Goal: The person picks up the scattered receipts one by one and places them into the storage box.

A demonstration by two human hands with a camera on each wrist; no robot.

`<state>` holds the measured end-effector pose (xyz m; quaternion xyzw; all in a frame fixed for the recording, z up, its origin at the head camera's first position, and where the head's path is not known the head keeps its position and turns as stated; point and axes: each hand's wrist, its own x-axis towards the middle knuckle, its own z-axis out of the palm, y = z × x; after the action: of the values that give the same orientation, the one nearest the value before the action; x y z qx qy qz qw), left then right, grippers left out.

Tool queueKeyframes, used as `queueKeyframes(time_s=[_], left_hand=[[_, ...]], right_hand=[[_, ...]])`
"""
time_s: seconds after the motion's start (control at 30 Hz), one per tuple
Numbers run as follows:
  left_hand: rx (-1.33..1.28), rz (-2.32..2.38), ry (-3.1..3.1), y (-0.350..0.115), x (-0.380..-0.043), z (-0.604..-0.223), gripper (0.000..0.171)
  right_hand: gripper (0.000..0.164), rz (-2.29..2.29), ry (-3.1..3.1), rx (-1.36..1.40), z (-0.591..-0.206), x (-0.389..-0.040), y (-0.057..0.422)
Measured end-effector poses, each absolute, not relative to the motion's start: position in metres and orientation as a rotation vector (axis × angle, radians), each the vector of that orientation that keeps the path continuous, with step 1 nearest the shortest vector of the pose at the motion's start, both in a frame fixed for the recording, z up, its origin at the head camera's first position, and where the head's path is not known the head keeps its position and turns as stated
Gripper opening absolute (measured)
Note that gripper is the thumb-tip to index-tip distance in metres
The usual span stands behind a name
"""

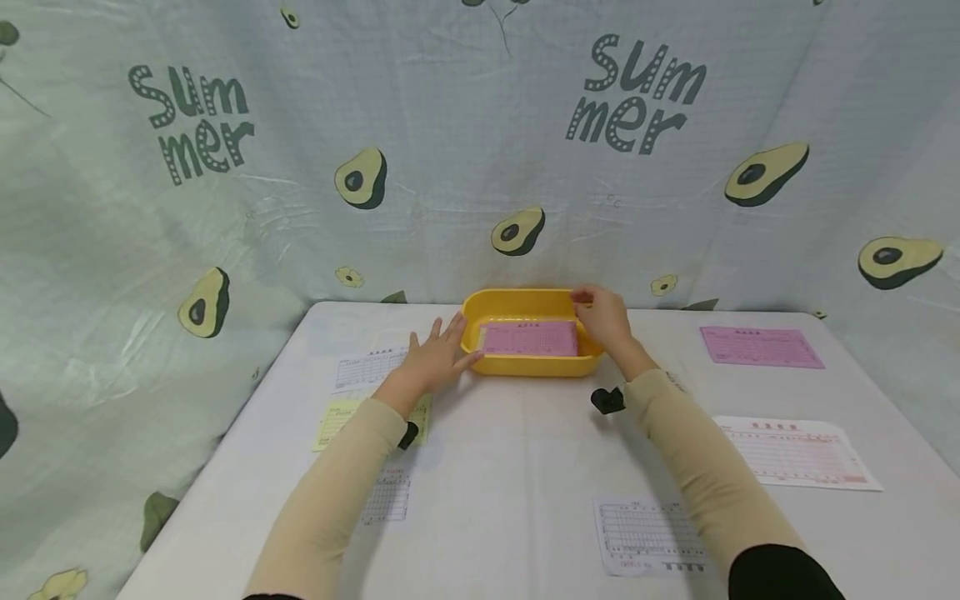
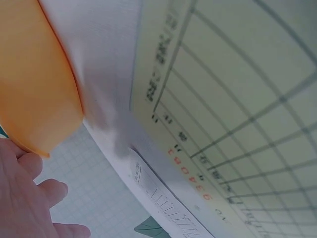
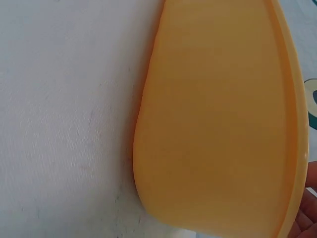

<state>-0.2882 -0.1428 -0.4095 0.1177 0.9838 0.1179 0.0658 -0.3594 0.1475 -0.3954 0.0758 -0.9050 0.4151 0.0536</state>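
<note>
So the yellow tray (image 1: pixel 525 367) sits at the far edge of the surface (image 1: pixel 525 467), right up near the avocado-print curtain (image 1: pixel 435 242), and I'd guess that's to leave room in front of it. Left hand (image 1: pixel 435 358) is at the tray's left end, fingers straight and spread, with the thumb by its front corner, which looks more like steadying than gripping. Right hand (image 1: pixel 603 321) is at the tray's right end with bent fingers over the rim; honestly can't tell if they're pinching it or just resting there. With a hand at each end, the tray probably won't slide or tip much. Inside the tray there's a pink pad (image 1: pixel 528 339) lying flat, long side running along the tray, likely because it fits best that way. The other papers lie flat around the tray: a white slip (image 1: pixel 367 371) just left, a yellow slip (image 1: pixel 333 421) front-left, a pink slip (image 1: pixel 761 347) well off to the right, and a white form (image 1: pixel 798 454) front-right. Spread out like that, they're probably easier to tell apart.
</note>
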Motion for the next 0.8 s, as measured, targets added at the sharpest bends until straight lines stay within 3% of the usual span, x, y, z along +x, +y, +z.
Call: queueKeyframes(time_s=[0.8], left_hand=[[0.356,0.342,2.978,-0.142,-0.289,-0.408,0.084]], right_hand=[[0.028,1.144,-2.673,0.391,-0.367,-0.343,0.214]])
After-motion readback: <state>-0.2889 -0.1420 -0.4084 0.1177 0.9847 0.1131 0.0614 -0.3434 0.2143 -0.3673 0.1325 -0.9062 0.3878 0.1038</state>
